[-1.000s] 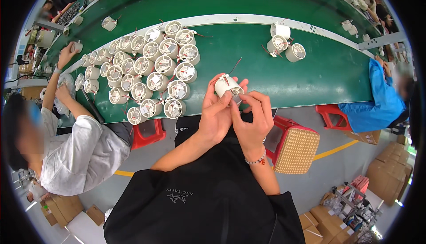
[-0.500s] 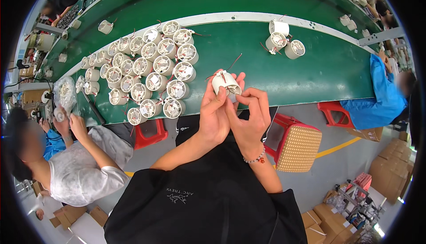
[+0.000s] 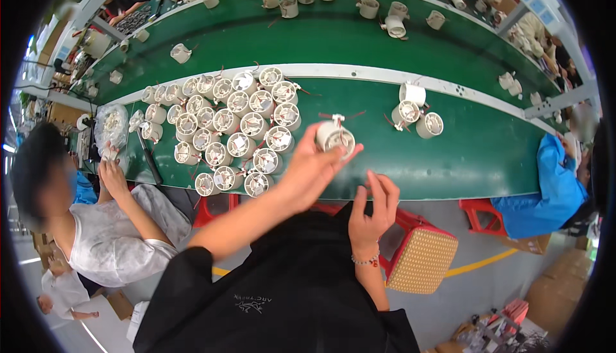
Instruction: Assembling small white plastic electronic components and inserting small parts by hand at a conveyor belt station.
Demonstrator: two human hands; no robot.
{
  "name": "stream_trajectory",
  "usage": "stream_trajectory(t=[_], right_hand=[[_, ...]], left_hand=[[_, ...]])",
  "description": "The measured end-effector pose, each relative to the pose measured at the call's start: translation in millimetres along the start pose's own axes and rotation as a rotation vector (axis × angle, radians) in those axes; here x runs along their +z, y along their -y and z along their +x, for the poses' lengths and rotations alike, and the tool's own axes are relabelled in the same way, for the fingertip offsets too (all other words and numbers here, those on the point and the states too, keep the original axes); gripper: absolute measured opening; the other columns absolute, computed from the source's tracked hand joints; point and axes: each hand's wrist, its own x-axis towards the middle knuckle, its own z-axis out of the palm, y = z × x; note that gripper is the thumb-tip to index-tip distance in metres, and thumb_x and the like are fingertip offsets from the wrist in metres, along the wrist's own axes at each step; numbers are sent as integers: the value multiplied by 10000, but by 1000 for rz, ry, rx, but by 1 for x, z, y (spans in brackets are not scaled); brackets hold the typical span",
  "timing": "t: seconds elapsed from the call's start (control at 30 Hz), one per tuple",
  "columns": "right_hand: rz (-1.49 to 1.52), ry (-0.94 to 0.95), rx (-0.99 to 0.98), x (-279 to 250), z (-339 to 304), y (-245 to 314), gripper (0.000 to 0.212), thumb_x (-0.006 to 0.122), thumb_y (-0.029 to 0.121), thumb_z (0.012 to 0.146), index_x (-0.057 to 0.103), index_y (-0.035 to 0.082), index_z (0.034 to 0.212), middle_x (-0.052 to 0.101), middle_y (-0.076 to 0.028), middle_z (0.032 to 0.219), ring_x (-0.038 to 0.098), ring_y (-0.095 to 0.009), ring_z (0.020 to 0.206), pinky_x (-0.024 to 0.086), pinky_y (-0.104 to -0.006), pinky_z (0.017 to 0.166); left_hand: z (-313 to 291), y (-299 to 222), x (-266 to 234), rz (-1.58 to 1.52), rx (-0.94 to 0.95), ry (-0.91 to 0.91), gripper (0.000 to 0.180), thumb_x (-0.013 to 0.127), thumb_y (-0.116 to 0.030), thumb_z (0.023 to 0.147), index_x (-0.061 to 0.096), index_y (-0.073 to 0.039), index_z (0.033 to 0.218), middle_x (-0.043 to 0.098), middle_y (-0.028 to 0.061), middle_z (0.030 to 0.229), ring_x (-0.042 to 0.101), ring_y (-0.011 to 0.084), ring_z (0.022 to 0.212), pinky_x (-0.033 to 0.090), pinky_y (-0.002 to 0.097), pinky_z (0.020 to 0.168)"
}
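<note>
Left hand [image 3: 311, 168] grips a white cylinder [image 3: 326, 133] over a green table [image 3: 475, 167], right hand [image 3: 374, 217] empty, fingers parted; probably light and rigid, the piece is best held round its sides, clear of thin wires [image 3: 353, 115]

black top [image 3: 301, 276], loose, plain cloth, short sleeves [image 3: 172, 273]. small pale-grey printed emblem [image 3: 249, 306] on the chest, lettering beside it. right hand [image 3: 372, 218]: beaded bracelet [image 3: 364, 261] at the wrist, pale beads, reddish charm.
</note>
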Motion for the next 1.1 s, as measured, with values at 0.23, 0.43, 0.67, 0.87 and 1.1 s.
stream_trajectory(t=[0.23,0.43,0.67,0.87,1.1], right_hand=[[-196,-90,140,-10,-1,-78,310,651,-98,974,776,0,1241,680,-146,1167,690,-290,953,581,-387,794],[-187,-96,46,-3,0,-85,330,628,-141,911,790,-8,1167,695,-159,1084,694,-310,905,575,-394,766],[-339,-138,-68,-4,-2,-94,332,626,-164,819,812,8,1034,715,-139,967,682,-320,821,552,-405,705],[-386,-115,-136,-1,-3,-93,292,655,-114,782,825,42,962,719,-99,934,665,-295,757,524,-393,625],[-364,-134,-126,6,0,-94,278,635,-102,773,813,52,923,715,-91,898,634,-294,724,488,-387,610]], left_hand=[[141,-164,-58,745,-8,-3,486,650,2,1062,463,26,1510,652,155,1293,719,263,1093,627,387,1016],[232,-274,-184,1092,-223,-154,281,731,-97,1044,675,38,1284,705,89,1037,698,148,855,615,279,808],[286,-300,-168,2029,19,-506,528,854,-198,916,676,-31,1385,703,244,1250,715,350,1164,636,380,786],[368,-263,-142,2135,690,-245,644,885,-252,837,674,-96,1425,679,236,1373,659,423,1279,584,487,996],[384,-263,-124,2138,336,-224,572,888,-194,798,702,-71,1325,743,195,1268,687,390,1251,555,470,1064]])
